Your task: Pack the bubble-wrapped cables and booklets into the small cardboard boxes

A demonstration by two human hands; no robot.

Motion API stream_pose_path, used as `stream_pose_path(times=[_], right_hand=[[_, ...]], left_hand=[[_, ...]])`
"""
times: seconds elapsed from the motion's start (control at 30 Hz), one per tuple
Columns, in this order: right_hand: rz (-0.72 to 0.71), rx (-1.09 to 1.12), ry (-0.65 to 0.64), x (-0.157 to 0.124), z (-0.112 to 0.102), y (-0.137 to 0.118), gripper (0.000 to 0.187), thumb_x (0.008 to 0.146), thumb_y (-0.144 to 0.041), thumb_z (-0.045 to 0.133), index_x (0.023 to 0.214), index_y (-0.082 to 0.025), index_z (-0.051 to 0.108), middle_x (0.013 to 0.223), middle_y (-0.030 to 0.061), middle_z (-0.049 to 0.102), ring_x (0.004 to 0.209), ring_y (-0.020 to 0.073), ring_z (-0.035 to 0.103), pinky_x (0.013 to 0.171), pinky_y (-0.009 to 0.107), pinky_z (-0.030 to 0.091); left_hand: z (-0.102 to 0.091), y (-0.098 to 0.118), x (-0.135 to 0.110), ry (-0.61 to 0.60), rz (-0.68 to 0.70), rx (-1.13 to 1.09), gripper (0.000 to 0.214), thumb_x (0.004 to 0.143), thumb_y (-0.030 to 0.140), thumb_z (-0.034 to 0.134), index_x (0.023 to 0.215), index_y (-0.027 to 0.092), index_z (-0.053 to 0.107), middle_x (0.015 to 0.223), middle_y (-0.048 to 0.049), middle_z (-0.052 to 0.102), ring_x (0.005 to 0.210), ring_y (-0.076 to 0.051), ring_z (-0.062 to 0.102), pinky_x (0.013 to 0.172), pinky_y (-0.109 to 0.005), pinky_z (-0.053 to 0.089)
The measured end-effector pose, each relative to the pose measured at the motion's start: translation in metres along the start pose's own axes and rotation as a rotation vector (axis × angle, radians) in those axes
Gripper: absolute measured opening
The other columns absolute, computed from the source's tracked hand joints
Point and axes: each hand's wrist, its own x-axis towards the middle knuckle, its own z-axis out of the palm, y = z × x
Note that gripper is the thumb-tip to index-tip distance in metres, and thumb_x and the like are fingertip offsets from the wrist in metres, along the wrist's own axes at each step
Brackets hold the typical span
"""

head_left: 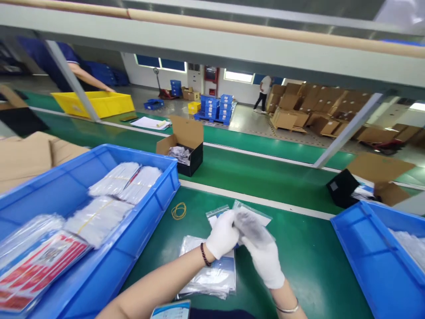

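Observation:
Both of my hands wear white gloves and meet above the green work surface (292,266). A small clear bag with something grey inside (250,225), blurred by motion, lies across the fingers of my right hand (264,261), which grips it. My left hand (223,237) is closed at the bag's left end. Under and behind the hands lie flat zip bags with white and blue sheets (262,217). A pile of clear bags with printed sheets (212,281) sits close to my body, partly covered by my left forearm. Yellow rubber bands (179,211) lie left of the hands.
A blue bin (133,248) with banded bag bundles stands left; another blue bin (365,248) stands right. Open boxes, one with grey packets (195,155) and a black one (343,188), stand on the green conveyor (252,168). Across it, a person's arm (89,79) reaches to a yellow bin (109,105).

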Motion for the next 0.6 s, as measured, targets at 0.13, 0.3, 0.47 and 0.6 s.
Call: stream_pose_path(times=[0.13, 0.3, 0.47, 0.6], right_hand=[[0.161, 0.152, 0.042, 0.02, -0.022, -0.002, 0.049, 0.063, -0.05, 0.082, 0.105, -0.024, 0.074, 0.118, 0.0096, 0.071, 0.118, 0.0359, 0.061, 0.113, 0.057, 0.037], [0.2, 0.42, -0.114, 0.031, -0.032, -0.002, 0.048, 0.061, -0.051, 0.083, 0.101, -0.027, 0.074, 0.113, 0.0091, 0.073, 0.111, 0.0347, 0.064, 0.104, 0.054, 0.047], [0.196, 0.293, 0.078, 0.029, -0.013, -0.001, 0.046, 0.06, -0.052, 0.083, 0.094, -0.023, 0.073, 0.107, 0.0093, 0.073, 0.107, 0.0341, 0.064, 0.108, 0.056, 0.041], [0.187, 0.155, 0.08, 0.029, -0.005, -0.003, 0.046, 0.065, -0.054, 0.078, 0.097, -0.021, 0.073, 0.106, 0.0096, 0.074, 0.109, 0.0342, 0.063, 0.108, 0.054, 0.042]], left_hand=[[-0.019, 0.022, 0.012, 0.151, 0.024, 0.055, 0.029, 0.064, 0.011, 0.052, 0.083, 0.023, 0.071, 0.097, -0.0042, 0.073, 0.1, -0.027, 0.064, 0.099, -0.042, 0.047], [-0.027, 0.027, 0.017, -0.048, -0.034, -0.289, 0.032, 0.069, 0.023, 0.071, 0.101, 0.02, 0.073, 0.115, -0.0085, 0.071, 0.112, -0.028, 0.063, 0.101, -0.04, 0.047], [-0.008, -0.008, 0.008, 0.166, -0.171, -0.382, 0.035, 0.071, 0.04, 0.079, 0.097, 0.018, 0.07, 0.103, -0.0076, 0.072, 0.099, -0.024, 0.066, 0.092, -0.037, 0.05], [-0.013, -0.019, 0.023, 0.2, -0.247, -0.297, 0.031, 0.078, 0.047, 0.072, 0.078, 0.016, 0.065, 0.075, -0.0016, 0.064, 0.068, -0.016, 0.06, 0.063, -0.029, 0.051]])
